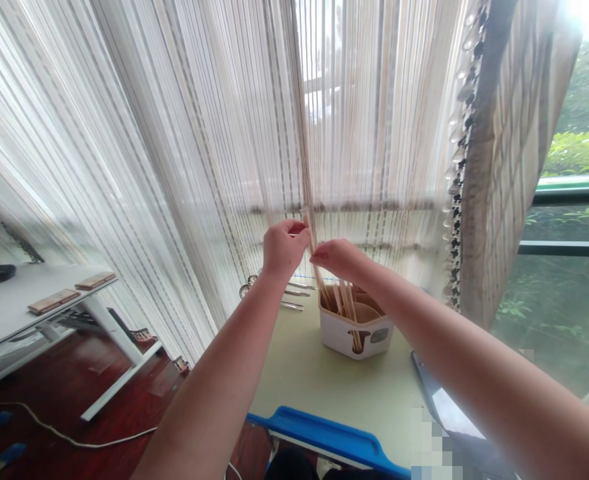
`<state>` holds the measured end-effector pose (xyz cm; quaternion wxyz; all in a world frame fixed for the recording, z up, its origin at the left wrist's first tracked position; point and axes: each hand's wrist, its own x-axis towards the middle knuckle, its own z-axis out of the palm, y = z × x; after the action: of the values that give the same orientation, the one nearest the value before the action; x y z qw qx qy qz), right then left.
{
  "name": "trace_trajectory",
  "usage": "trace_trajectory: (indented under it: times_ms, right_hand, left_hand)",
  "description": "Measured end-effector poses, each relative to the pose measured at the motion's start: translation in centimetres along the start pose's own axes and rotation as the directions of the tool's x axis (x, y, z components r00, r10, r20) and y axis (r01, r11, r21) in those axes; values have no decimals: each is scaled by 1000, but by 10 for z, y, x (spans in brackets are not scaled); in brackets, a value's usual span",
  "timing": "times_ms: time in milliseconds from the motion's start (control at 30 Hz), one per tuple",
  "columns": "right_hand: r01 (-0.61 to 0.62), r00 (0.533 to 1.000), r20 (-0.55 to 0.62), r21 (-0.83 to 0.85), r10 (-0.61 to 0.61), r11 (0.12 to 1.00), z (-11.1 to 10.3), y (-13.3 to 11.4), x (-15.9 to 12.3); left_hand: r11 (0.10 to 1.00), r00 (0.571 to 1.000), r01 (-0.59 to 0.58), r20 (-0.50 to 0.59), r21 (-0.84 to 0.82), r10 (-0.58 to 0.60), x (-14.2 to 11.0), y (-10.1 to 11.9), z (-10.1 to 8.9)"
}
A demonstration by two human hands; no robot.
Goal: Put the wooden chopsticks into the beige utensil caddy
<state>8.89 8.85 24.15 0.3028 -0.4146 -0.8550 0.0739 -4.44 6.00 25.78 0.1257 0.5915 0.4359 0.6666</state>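
My left hand (283,245) and my right hand (335,257) are raised together in front of the sheer curtain, both pinched on a thin wooden chopstick (318,275). The chopstick slants down from my fingers into a white utensil holder (353,333) on the pale green table (319,380). The holder contains several more wooden chopsticks (350,308) and what looks like a wooden spoon. My left thumb and fingers close on the stick's top end, and my right fingers grip it just below.
Metal utensils (287,293) lie on the table behind the holder. A blue chair back (324,433) is at the near edge, a dark tablet-like object (449,407) at right. A white desk (34,303) stands left over a red wooden floor with a cable. Striped curtains hang behind.
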Motion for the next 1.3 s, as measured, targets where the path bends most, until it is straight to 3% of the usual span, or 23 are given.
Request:
trace_trajectory:
  times_ms: [167, 367, 500, 667, 833, 967, 1067, 1200, 1300]
  right_hand:
    - [-60, 998, 21, -136, 64, 989, 10, 6, -6]
    - [-73, 992, 86, -178, 89, 981, 6, 5, -9]
    - [-108, 985, 107, -225, 135, 968, 8, 6, -3]
    - [-148, 962, 188, -246, 197, 958, 14, 2, 1]
    - [-144, 969, 173, -177, 175, 974, 18, -1, -2]
    - [-121, 989, 68, -120, 130, 985, 21, 1, -10]
    - [-115, 989, -89, 12, 116, 993, 20, 0, -25]
    - [-106, 921, -347, 218, 179, 970, 18, -2, -54]
    - [-149, 884, -397, 262, 248, 953, 28, 1, -73]
  left_hand:
    - [1000, 1000, -2, -16, 24, 3, -11, -13, 4]
    - [965, 1000, 8, 1, 262, -9, -16, -18, 3]
    - [937, 998, 39, 37, 347, -55, -17, -33, 1]
    - [930, 991, 107, 41, 351, -130, -29, -60, 3]
    - [936, 980, 180, 25, 302, -196, -51, -79, 15]
    - [944, 973, 229, -15, 239, -232, -63, -92, 22]
    - [940, 963, 271, -40, 206, -268, -68, -97, 25]
    - [942, 957, 280, 21, 184, -289, -75, -100, 30]
    - [935, 941, 319, 61, 154, -332, -78, -103, 33]
